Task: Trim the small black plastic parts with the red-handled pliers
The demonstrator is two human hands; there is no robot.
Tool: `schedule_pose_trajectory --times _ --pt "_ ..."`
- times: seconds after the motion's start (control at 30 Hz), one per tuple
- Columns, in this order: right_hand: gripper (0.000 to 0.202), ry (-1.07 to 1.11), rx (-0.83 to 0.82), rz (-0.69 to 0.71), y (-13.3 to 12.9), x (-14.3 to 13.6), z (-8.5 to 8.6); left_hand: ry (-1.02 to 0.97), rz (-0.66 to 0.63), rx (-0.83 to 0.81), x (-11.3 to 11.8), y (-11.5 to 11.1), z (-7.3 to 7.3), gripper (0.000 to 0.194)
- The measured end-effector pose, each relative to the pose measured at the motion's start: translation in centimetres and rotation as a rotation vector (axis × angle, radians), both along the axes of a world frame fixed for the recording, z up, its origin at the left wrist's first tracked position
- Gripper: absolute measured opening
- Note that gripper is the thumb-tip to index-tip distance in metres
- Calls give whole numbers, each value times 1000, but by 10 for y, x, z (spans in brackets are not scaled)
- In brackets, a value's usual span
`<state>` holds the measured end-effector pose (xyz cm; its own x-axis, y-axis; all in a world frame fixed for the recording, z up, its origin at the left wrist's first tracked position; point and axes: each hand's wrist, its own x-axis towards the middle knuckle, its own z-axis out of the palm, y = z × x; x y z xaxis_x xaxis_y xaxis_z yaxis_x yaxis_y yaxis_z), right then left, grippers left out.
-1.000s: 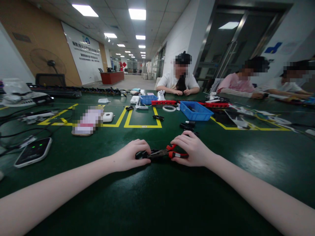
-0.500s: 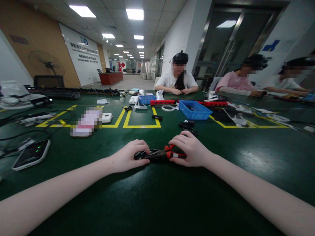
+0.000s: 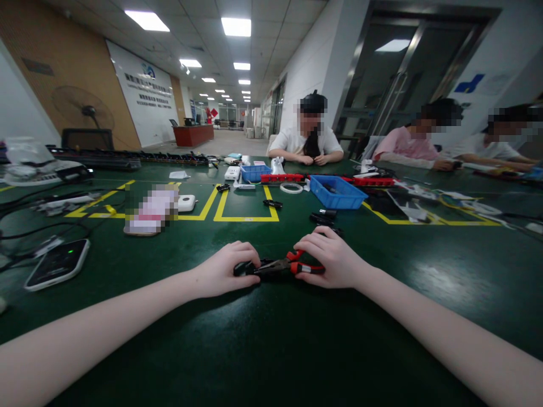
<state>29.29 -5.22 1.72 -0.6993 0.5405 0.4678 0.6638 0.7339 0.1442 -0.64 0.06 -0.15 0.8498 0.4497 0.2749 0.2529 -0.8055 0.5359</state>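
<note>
My left hand (image 3: 231,268) is closed around a dark, elongated part (image 3: 244,269) just above or on the green tabletop; its exact kind is hard to make out. My right hand (image 3: 333,261) is wrapped round the red and black handles of a pair of pliers (image 3: 307,268). The pliers' metal jaws point left and reach over the dark part, next to the left fingertips. Whether the jaws grip it I cannot tell. Several black pieces (image 3: 324,220) lie just beyond my right hand.
A blue bin (image 3: 339,198) with dark pieces stands past my right hand. A phone (image 3: 153,210) and a white square device (image 3: 186,203) lie ahead left. Nearer left is a power bank-like device (image 3: 58,264) beside cables. Co-workers sit opposite and at the right.
The view has shifted slightly, so everything sits a little further right. The pliers' handles look slightly wider apart. Both hands keep their holds.
</note>
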Motion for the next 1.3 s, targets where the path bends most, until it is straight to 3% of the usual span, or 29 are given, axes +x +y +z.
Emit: schedule_pose_trajectory --times 1.3 --pt "41 21 45 11 0 4 -5 14 0 -21 -1 1 -6 13"
